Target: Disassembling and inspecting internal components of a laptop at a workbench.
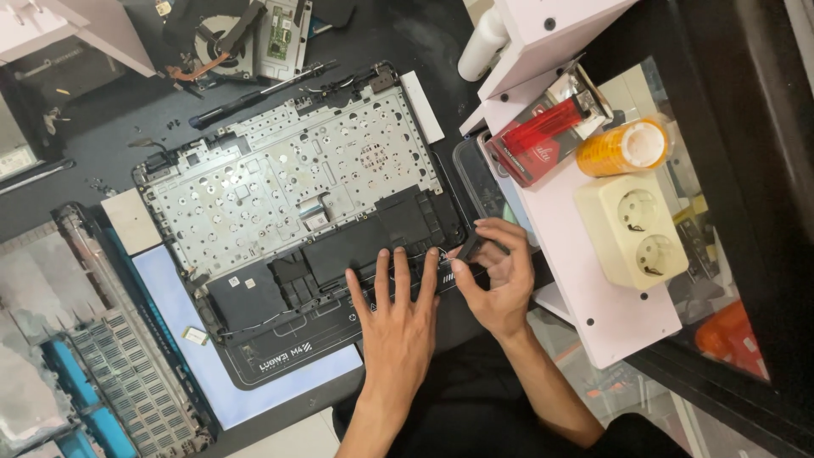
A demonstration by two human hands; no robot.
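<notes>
Left hand [397, 315] flat, fingers spread, pressing the near edge of the opened laptop [297, 203] — grasping nothing. Right hand [496, 276] pinches a small black part [469, 247] at the laptop's near-right corner. Risk: a slip of the pinch could snap the part or drop it among loose screws [174, 125] — thin cables near.

I see a dark worktable [407, 42] under even light. A white shelf [593, 280] stands at its right edge, and pale floor tiles [704, 432] show in the bottom right corner.
</notes>
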